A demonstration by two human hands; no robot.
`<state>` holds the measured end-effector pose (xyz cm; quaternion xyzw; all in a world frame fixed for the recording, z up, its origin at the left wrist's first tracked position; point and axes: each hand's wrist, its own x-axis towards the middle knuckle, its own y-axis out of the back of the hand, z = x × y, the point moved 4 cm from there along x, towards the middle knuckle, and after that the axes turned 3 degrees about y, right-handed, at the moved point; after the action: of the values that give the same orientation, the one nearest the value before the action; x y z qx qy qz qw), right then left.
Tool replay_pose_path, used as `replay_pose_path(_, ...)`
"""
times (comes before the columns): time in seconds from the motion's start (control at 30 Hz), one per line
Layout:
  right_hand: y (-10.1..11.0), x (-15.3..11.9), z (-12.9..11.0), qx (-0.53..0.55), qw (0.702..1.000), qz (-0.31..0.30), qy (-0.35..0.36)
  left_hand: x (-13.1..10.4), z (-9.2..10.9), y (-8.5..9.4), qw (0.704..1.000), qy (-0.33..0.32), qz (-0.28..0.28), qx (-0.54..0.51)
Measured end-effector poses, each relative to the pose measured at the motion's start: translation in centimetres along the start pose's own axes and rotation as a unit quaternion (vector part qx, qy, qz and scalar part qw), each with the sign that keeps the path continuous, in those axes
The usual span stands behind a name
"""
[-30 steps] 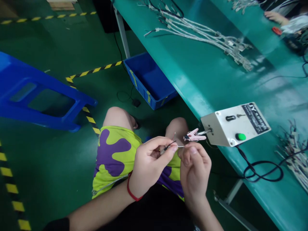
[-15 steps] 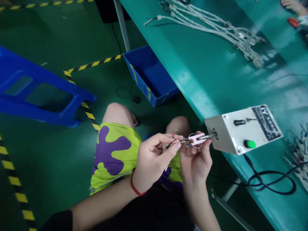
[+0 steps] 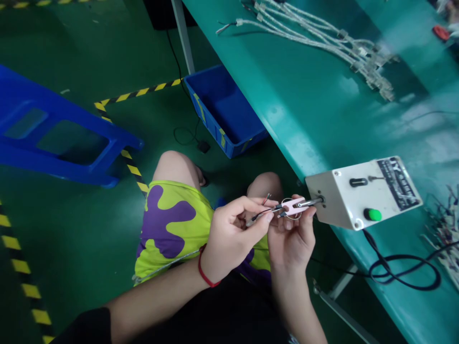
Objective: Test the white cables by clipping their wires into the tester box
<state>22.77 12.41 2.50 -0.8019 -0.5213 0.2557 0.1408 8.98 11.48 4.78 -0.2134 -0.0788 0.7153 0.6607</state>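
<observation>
With our left hand [image 3: 231, 239] we pinched a pale cable with thin black and red wires [image 3: 250, 222] just beside the black-tipped pink clip [image 3: 293, 206], which our right hand [image 3: 291, 243] held between thumb and fingers.

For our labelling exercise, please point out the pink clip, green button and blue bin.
Pink clip [image 3: 291, 206], head view: its body.
Green button [image 3: 374, 215], head view: its cap.
Blue bin [image 3: 211, 125], head view: outer side wall.

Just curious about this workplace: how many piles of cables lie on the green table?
2: an upper pile at the picture's top, and a right pile cut off by the edge. The blurred top-right corner may hide more.
</observation>
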Motion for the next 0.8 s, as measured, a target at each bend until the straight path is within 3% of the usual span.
replay_pose_path(0.4, -0.09, -0.18, -0.08, 0.025, 1.000, 0.001, -0.007, 0.06, -0.13, -0.04, 0.999, -0.050, -0.010, 0.001)
replay_pose_path(0.63, 0.40, -0.32, 0.03, 0.013, 1.000, 0.001, -0.022, -0.02, -0.36, -0.14, 0.999, -0.042, -0.001, -0.002)
replay_pose_path(0.8, 0.86, -0.91, 0.05, 0.071, 0.995, 0.026, -0.068, -0.38, -0.37, -0.05, 0.998, -0.021, -0.002, 0.055)
